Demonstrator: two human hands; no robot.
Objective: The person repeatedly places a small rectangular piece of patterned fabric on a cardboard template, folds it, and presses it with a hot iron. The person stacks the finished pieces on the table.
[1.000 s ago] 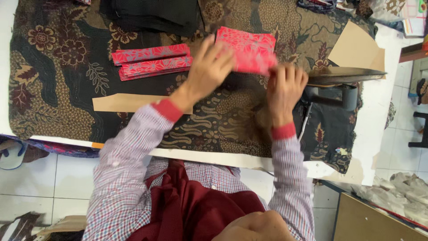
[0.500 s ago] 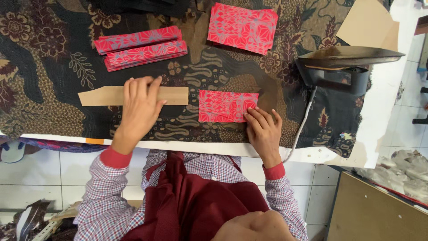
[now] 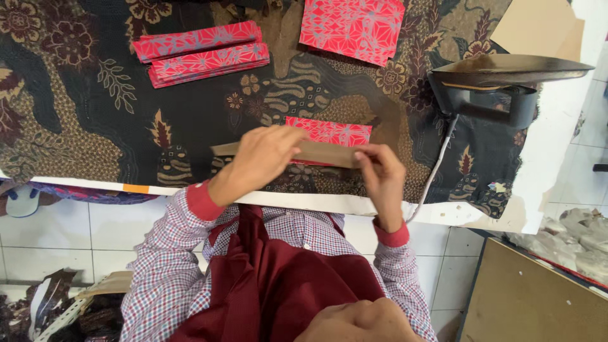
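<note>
A long brown cardboard strip (image 3: 320, 152) lies across the near half of a red patterned fabric piece (image 3: 329, 130) on the batik-covered table (image 3: 82, 133). My left hand (image 3: 266, 157) presses on the strip's left part, fingers spread over it. My right hand (image 3: 379, 172) grips the strip's right end at the fabric's near right corner. Only the far half of the red piece shows above the strip.
A stack of folded red fabric strips (image 3: 199, 52) lies at the far left. A pile of flat red fabric pieces (image 3: 351, 28) sits at the far middle. An iron (image 3: 506, 79) with its cord stands at the right, beside a brown card sheet (image 3: 538, 28).
My left hand has carried the cardboard strip from the left onto the red piece. My right hand has shifted from the fabric's corner to the strip's right end.
</note>
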